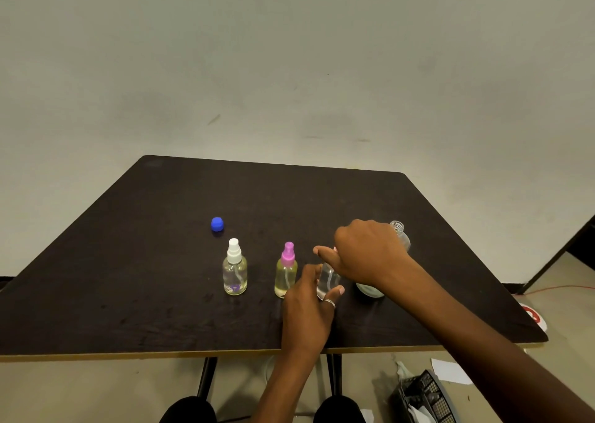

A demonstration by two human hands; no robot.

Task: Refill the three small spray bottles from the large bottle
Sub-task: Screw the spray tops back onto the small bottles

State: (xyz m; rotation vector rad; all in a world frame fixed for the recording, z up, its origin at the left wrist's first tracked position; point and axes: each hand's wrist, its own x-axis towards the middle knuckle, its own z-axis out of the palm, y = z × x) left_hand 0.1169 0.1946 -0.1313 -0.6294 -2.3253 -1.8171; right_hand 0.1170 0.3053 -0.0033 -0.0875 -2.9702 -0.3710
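Left hand [309, 306] grips third spray bottle [327, 279] body; right hand [363, 255] closed over its top, probably twisting the sprayer. Keep upright; large bottle [401, 239] open at 2 o'clock.

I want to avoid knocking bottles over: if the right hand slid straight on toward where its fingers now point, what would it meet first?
The right hand points leftward over the third small bottle, held by the left hand. Going on, it would probably meet the pink-capped spray bottle first, near its cap; depth is uncertain.
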